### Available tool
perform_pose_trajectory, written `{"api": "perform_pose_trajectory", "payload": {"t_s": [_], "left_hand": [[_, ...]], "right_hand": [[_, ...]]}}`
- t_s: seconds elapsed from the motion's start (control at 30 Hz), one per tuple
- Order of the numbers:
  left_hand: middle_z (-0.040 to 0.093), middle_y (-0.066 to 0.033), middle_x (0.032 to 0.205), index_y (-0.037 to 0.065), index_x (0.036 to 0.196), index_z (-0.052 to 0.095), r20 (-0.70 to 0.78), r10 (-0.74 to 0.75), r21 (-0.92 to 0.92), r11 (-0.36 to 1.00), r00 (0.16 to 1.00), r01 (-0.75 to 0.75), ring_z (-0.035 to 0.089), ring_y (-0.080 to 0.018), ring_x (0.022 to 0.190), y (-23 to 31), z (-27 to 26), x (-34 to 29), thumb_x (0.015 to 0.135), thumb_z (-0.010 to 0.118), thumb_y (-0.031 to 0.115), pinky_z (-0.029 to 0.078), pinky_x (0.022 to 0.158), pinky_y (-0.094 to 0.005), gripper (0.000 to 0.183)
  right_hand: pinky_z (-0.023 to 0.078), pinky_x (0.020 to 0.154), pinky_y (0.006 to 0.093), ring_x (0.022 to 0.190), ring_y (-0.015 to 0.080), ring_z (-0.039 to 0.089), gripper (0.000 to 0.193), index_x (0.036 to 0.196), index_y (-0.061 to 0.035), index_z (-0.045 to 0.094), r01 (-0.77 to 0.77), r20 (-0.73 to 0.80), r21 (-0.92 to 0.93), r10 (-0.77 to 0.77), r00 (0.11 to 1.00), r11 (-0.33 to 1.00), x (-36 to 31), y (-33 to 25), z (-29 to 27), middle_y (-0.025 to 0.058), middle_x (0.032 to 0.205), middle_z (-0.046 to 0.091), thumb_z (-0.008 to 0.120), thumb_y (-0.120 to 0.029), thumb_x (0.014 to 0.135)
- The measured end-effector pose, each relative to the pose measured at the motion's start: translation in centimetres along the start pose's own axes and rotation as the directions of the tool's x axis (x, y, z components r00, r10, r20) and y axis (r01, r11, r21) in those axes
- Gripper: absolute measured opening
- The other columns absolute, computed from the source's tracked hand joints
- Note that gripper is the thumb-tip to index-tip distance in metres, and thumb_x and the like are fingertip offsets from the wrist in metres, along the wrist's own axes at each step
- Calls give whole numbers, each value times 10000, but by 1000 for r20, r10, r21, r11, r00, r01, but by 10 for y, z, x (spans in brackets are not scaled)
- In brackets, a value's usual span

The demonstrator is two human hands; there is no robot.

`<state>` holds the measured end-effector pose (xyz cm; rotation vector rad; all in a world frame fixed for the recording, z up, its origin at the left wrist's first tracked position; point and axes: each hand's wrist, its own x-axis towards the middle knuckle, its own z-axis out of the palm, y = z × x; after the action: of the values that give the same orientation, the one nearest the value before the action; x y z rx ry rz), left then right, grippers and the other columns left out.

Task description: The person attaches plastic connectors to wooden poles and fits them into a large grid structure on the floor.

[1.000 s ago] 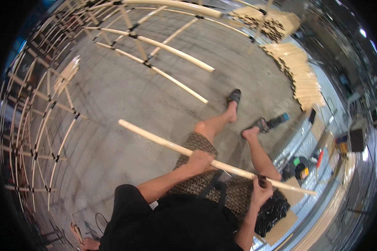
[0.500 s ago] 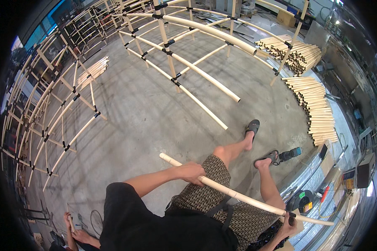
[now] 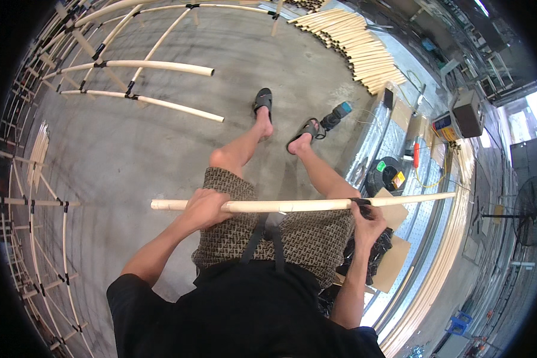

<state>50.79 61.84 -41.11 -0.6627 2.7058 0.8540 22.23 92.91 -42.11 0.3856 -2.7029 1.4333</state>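
One long pale pole (image 3: 286, 206) lies crosswise over my lap. My left hand (image 3: 206, 209) is wrapped around it near its left end; my right hand (image 3: 370, 225) holds it farther along, thumb at a black piece (image 3: 359, 207) on the pole. Below are my patterned shorts (image 3: 304, 244). Near my right sandal (image 3: 309, 129), a dark tool with a teal end (image 3: 334, 117) rests on the concrete floor (image 3: 167, 140). Farther out, more pale poles (image 3: 364, 56) lie in a row, and at upper left stands a black-jointed pole frame (image 3: 155, 64).
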Motion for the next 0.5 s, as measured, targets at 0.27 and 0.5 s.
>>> {"api": "perform_pose_trajectory", "payload": {"t_s": [0.27,0.5], "left_hand": [[716,-190,810,65,863,746,80,-59,-15,998,995,60,695,-398,827,13,2,5,805,786,382,533,783,-507,324],[718,-204,802,43,922,781,276,8,-170,985,961,41,708,-388,803,14,16,15,818,787,451,542,779,-481,421]], "right_hand": [[557,761,323,793,191,711,273,915,66,748,8,13,-48,-7,1000,999,-19,-2,7,122,866,735,887,-85,734],[550,780,335,809,209,712,266,942,41,763,38,149,49,-45,988,998,-51,-22,42,144,884,740,878,-92,742]]}}
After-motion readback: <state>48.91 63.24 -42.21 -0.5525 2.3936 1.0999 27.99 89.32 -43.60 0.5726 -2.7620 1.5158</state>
